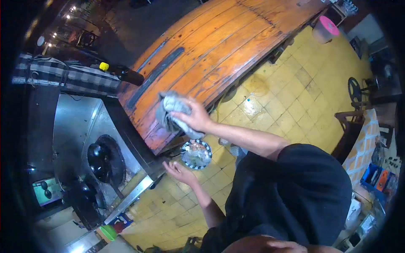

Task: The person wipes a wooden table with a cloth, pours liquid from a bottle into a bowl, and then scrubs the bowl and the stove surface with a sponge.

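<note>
A bunched grey cloth (174, 113) lies against the near left end of the wooden counter (211, 55). My right hand (195, 117) is closed round the cloth, its fingers partly hidden in the folds. Lower down, my left hand (180, 173) hangs in the air with its fingers apart, holding nothing. It is beside the dark edge of the cooking station. Between and just beyond the two hands, a round bin (196, 154) with a black-and-white rim stands on the floor, with scraps inside.
Left of the counter is a metal cooking station with a dark wok (101, 160). A dark bottle (131, 76) with a yellow cap lies at the counter's left edge. A pink-lidded bucket (325, 29) is at the upper right. A cloth-covered table (363, 139) stands at the right.
</note>
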`<state>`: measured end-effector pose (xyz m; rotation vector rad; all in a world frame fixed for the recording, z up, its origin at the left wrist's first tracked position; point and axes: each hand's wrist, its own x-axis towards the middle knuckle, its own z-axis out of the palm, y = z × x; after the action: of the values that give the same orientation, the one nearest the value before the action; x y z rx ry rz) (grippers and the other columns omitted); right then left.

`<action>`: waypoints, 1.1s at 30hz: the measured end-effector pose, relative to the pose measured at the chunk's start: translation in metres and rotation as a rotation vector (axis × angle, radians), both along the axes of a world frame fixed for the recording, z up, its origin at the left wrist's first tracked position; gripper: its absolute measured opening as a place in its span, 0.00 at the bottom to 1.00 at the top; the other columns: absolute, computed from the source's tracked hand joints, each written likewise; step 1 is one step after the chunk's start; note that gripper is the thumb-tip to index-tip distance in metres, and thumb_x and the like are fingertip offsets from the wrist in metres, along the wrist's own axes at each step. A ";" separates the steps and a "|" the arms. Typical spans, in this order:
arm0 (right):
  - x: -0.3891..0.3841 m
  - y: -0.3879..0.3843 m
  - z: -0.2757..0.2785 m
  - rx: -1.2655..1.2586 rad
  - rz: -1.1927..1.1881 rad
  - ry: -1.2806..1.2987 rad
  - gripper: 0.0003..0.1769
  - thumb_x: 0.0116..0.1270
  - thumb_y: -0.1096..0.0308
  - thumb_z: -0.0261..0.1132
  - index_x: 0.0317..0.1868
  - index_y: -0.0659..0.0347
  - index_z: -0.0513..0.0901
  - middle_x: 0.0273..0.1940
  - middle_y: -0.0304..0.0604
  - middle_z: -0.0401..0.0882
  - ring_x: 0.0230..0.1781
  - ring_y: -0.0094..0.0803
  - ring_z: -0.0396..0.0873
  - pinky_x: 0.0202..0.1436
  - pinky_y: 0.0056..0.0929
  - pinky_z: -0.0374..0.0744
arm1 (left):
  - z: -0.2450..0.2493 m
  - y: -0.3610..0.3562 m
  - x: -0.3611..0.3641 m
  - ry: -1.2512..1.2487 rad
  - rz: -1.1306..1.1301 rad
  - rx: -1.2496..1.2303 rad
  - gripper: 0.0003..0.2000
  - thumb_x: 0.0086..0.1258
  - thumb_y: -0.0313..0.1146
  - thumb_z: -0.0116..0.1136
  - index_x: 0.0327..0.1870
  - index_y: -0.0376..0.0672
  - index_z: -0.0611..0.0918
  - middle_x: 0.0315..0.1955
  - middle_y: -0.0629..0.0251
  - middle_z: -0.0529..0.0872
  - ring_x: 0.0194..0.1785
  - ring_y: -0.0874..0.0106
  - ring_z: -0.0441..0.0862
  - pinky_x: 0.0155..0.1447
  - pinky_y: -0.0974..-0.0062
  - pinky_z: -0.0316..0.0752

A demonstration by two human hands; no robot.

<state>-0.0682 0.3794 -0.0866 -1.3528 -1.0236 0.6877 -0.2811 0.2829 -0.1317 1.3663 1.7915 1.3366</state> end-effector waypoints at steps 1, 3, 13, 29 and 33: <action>0.019 -0.011 0.021 0.023 -0.077 -0.060 0.31 0.56 0.51 0.71 0.56 0.61 0.78 0.54 0.61 0.73 0.56 0.52 0.73 0.60 0.42 0.71 | -0.009 0.003 0.007 -0.090 -0.061 -0.018 0.23 0.74 0.34 0.49 0.67 0.34 0.65 0.57 0.44 0.74 0.59 0.60 0.74 0.62 0.68 0.67; 0.047 -0.023 0.039 0.074 -0.239 -0.205 0.33 0.53 0.53 0.73 0.56 0.63 0.77 0.55 0.64 0.70 0.56 0.55 0.72 0.58 0.41 0.73 | -0.014 0.014 0.028 -0.034 -0.108 -0.036 0.23 0.74 0.34 0.50 0.66 0.34 0.66 0.58 0.44 0.74 0.60 0.59 0.73 0.63 0.67 0.67; 0.107 0.038 -0.069 -0.628 -0.084 -0.831 0.40 0.55 0.30 0.57 0.67 0.34 0.68 0.76 0.50 0.42 0.74 0.64 0.36 0.66 0.78 0.40 | -0.066 0.132 0.149 0.209 -0.274 0.038 0.21 0.73 0.35 0.51 0.60 0.29 0.72 0.60 0.41 0.72 0.61 0.51 0.71 0.66 0.61 0.64; 0.642 0.118 -0.117 -0.444 -0.493 -0.995 0.26 0.55 0.51 0.64 0.56 0.40 0.79 0.67 0.45 0.65 0.69 0.47 0.60 0.71 0.54 0.56 | -0.066 0.215 0.523 0.384 -0.172 0.272 0.29 0.70 0.45 0.53 0.63 0.30 0.67 0.60 0.38 0.68 0.65 0.49 0.66 0.68 0.51 0.59; 0.814 0.019 -0.124 -0.591 -0.693 -1.035 0.26 0.53 0.56 0.66 0.55 0.48 0.80 0.61 0.53 0.71 0.61 0.49 0.69 0.65 0.45 0.68 | -0.147 0.269 0.579 0.592 -0.177 0.049 0.31 0.69 0.48 0.53 0.64 0.32 0.66 0.63 0.36 0.65 0.67 0.45 0.62 0.69 0.48 0.55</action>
<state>0.7457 0.3986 -0.2110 -2.5300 -1.0223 -0.3469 0.2983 0.5516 -0.2787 2.0506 1.9355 0.9425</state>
